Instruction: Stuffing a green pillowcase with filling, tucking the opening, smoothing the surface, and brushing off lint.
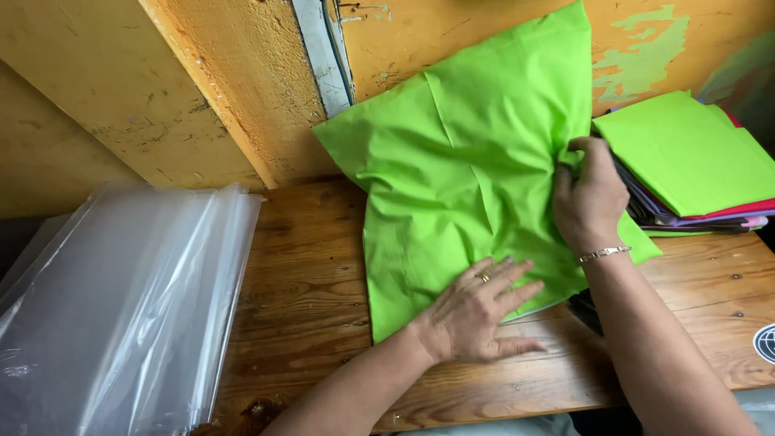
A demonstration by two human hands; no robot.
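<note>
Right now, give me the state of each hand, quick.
Left hand: open, fingers spread, palm pressing flat on the green cloth.
Right hand: closed, grip pinching a bunched fold at the same cloth's right edge.

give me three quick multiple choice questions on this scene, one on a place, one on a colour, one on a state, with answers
1. Where does the stack of clear plastic bags lie?
A. left end of the wooden table
B. on the folded cloths
C. under the right hand

2. What colour is the cloth under the hands?
A. red
B. bright green
C. white

3. How does the left hand meet the cloth?
A. clenched in a fist
B. lifted off it
C. pressed flat, fingers spread

Answers: 1 A, the bags sit at the left, apart from the cloth. 2 B, it matches the top of the folded pile. 3 C, the palm lies down while the right hand pinches the cloth's edge.
</note>
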